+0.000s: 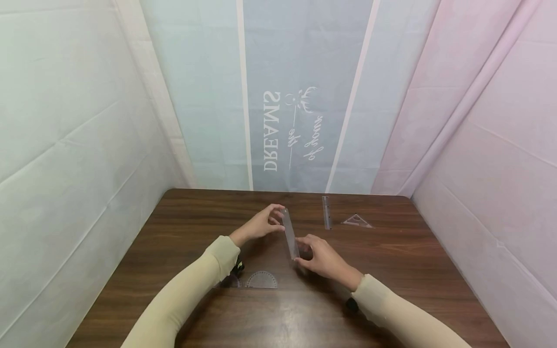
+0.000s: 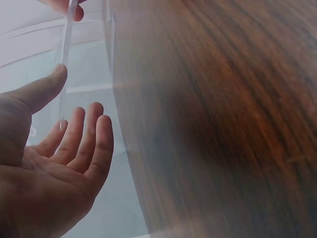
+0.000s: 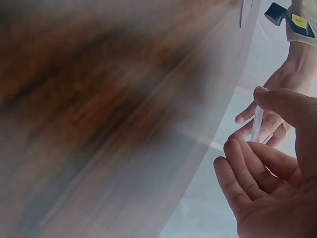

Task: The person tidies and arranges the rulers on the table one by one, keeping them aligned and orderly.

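A clear plastic ruler [image 1: 290, 234] is held over the table between both hands, slanting from far left to near right in the head view. My left hand [image 1: 262, 221] pinches its far end; in the left wrist view the thumb lies against the ruler [image 2: 65, 47] while the other fingers spread loosely. My right hand [image 1: 324, 257] grips the near end. From the right wrist, the ruler [image 3: 257, 124] shows edge-on between thumb and fingers, with the left hand behind it.
Beyond my right hand lie another clear ruler [image 1: 327, 212] and a set square [image 1: 359, 224]. A protractor [image 1: 261, 280] rests near my left forearm, beside a second one [image 1: 234, 282] partly hidden by the sleeve. Cloth walls surround the brown wooden table [image 1: 391, 270].
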